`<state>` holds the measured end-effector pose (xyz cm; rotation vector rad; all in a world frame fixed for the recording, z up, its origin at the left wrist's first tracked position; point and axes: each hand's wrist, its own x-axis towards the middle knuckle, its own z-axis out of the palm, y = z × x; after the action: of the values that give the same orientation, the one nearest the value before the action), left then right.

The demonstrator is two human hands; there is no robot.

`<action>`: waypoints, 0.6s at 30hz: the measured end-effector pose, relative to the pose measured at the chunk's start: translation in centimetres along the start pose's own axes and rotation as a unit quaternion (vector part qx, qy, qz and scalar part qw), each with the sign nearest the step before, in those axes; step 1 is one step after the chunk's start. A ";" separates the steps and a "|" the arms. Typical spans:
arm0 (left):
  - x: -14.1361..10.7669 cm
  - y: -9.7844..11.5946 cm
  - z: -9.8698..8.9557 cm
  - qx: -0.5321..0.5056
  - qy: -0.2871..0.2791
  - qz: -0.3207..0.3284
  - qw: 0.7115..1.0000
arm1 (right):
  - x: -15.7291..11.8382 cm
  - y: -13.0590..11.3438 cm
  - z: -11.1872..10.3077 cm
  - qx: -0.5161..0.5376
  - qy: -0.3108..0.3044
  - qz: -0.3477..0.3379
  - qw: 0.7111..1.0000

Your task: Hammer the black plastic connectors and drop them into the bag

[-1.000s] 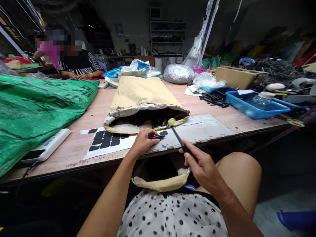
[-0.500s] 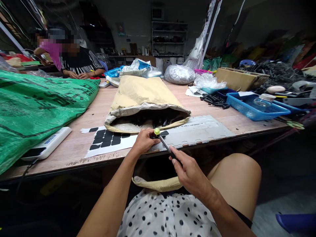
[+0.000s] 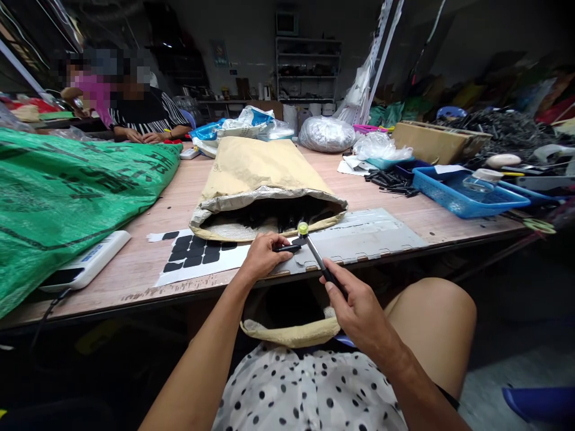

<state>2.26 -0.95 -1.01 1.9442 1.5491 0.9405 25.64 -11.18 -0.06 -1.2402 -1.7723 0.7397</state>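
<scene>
My left hand (image 3: 266, 256) pinches a small black part (image 3: 288, 248) low over the grey board (image 3: 359, 236) at the table's front edge. The part points to the right. My right hand (image 3: 354, 296) is wrapped round the dark handle of a small hammer (image 3: 318, 254) with a yellow-green head, which is raised just right of the black part. Behind both hands lies a tan paper sack (image 3: 269, 167), its mouth open towards me and dark pieces inside. A white sheet with black rounded pads (image 3: 193, 251) lies left of my left hand.
A green bag (image 3: 81, 185) and a white device (image 3: 92, 260) are on the left. A blue basket (image 3: 467, 194), black parts (image 3: 393, 182) and a cardboard box (image 3: 433, 142) stand right. A second sack mouth (image 3: 296, 338) is below the table edge. Across the table sit people.
The hammer and my right hand have moved right, off the black part, which now shows between my left fingers. My left hand has stayed nearly in place.
</scene>
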 end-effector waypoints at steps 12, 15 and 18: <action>-0.4 1.0 -0.5 0.021 0.001 0.000 1.000 | 0.8 3.3 -3.0 -0.254 0.072 0.087 0.961; -0.4 0.8 -0.5 0.015 0.001 0.000 1.000 | 0.9 3.1 -3.3 -0.287 0.054 0.091 0.952; -0.6 0.9 -0.5 0.014 0.003 -0.001 1.000 | 1.0 2.8 -3.4 -0.312 0.030 0.101 0.944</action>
<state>2.33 -1.74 -0.16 1.9604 1.5743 0.9293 29.74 -9.22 -0.43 -1.8589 -1.9142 0.2341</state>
